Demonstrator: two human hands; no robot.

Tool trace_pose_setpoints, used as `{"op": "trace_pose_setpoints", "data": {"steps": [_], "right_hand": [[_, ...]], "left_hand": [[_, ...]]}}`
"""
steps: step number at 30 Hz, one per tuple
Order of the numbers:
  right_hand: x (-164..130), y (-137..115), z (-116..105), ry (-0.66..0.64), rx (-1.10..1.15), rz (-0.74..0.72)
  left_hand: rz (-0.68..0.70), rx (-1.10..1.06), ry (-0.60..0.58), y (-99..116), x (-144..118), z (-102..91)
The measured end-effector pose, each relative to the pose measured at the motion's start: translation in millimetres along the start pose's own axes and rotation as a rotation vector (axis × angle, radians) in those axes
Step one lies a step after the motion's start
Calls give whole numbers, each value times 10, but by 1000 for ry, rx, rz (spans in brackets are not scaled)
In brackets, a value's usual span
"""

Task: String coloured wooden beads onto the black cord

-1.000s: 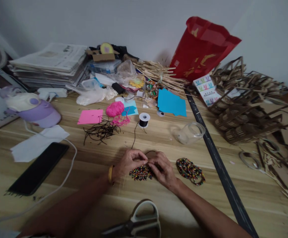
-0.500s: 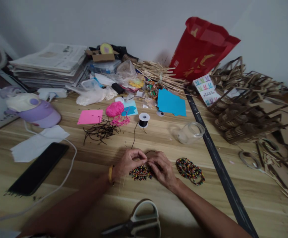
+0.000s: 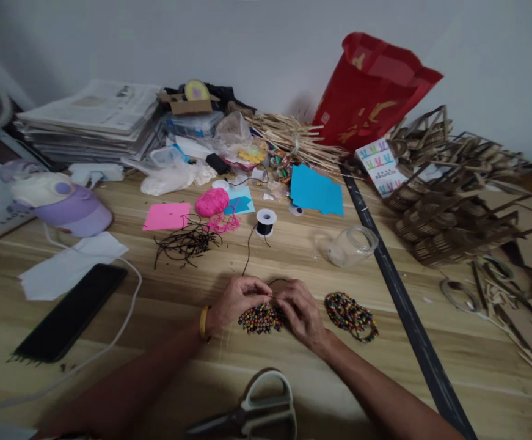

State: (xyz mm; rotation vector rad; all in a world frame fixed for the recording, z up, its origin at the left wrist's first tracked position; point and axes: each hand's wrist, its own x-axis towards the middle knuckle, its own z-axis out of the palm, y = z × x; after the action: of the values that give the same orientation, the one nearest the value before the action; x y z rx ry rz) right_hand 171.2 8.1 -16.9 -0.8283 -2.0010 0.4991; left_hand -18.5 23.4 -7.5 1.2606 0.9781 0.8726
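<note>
My left hand point(image 3: 237, 299) and my right hand point(image 3: 299, 311) meet fingertip to fingertip over a small cluster of multicoloured beads point(image 3: 260, 319) on the wooden table point(image 3: 165, 305). Both pinch a thin black cord point(image 3: 248, 247) that runs back to a small white spool point(image 3: 266, 221). The beads lie partly under my fingers. A second pile of strung coloured beads point(image 3: 350, 315) rests just right of my right hand. A yellow band circles my left wrist.
Scissors point(image 3: 251, 412) lie at the near edge. A black phone point(image 3: 71, 310) with a white cable sits left, cut black cord scraps point(image 3: 185, 241) and pink yarn point(image 3: 212, 201) behind, an empty jar point(image 3: 352, 245) on its side to the right, cardboard pieces point(image 3: 453, 195) far right.
Almost nothing differs. My fingers have shifted very slightly over the beads while both hands stay in place.
</note>
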Motion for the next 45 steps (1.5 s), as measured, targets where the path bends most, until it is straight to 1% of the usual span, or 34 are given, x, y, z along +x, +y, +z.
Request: {"op": "trace_pose_setpoints", "data": {"steps": [8, 15, 37, 45], "right_hand": [[3, 0, 1, 8, -14, -10], [-9, 16, 0, -18, -9, -7], [-7, 22, 7, -20, -23, -3], [-10, 19, 2, -26, -15, -3]], "left_hand": [[-34, -3, -8, 50, -13, 8], [-49, 15, -12, 58, -28, 6], [20, 84, -24, 52, -29, -1], [18, 83, -25, 54, -34, -1]]}}
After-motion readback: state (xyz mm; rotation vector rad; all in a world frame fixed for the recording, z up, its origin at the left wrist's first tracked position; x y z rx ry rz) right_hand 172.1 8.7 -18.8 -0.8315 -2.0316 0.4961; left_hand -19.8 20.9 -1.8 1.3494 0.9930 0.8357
